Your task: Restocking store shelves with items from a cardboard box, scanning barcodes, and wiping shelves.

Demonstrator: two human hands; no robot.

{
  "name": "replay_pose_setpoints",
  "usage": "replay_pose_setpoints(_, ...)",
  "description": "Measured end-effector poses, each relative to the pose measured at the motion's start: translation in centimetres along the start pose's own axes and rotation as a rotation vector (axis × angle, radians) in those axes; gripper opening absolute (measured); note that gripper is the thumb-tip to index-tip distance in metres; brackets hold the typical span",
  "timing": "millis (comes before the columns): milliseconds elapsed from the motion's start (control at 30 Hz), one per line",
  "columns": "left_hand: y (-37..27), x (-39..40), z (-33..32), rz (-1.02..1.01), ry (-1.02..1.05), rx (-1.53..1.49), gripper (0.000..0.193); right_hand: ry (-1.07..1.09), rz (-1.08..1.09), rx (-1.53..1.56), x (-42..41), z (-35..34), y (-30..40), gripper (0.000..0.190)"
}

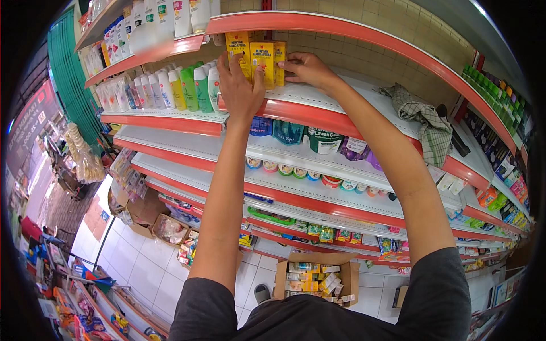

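Note:
Yellow medicated-oil cartons stand upright together at the left end of a white shelf (307,91) with a red front strip. My left hand (241,87) is at their left, fingers against the left carton (239,44) and thumb on the front of the middle carton (262,53). From the other side, my right hand (310,70) has its fingertips at the edge of the right carton (280,51), which is partly hidden behind the middle one. Both hands hold the group between them. On the floor before me, an open cardboard box (352,281) contains several small boxes, some yellow.
A checked cloth (420,119) hangs over the shelf edge at right, beside a dark object (458,143). Toiletry bottles (187,87) line the adjoining left shelf. Pouches (324,138) and jars (286,169) sit on lower shelves. Another red-edged shelf (341,27) runs overhead.

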State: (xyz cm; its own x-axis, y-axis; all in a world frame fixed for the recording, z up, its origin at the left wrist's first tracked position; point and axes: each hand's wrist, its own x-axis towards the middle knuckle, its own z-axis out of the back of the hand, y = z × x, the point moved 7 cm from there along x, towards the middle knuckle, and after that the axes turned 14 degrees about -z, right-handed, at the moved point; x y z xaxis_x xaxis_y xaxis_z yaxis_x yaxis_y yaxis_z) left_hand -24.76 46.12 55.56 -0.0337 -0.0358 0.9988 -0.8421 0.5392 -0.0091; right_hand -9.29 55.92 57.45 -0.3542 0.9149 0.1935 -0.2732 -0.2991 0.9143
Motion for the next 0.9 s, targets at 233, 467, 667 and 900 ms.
replay_pose_setpoints(233,0.3,0.1,0.0,0.024,0.02,0.047,0.041,0.2,-0.06,0.144,1.7,-1.5,-0.9,0.042)
replay_pose_setpoints(467,-0.1,-0.3,-0.6,0.052,0.034,0.041,0.045,0.112,0.009,0.011,1.7,-0.8,-1.8,0.033)
replay_pose_setpoints(667,-0.4,-0.6,1.9,-0.15,-0.227,-0.04,0.038,-0.453,0.624,-0.302,-14.1,1.2,1.8,0.029)
replay_pose_setpoints(900,-8.8,-20.1,5.6,0.251,0.016,-0.24,0.026,-0.207,-0.357,-0.081,-37.7,-5.7,-37.7,0.014)
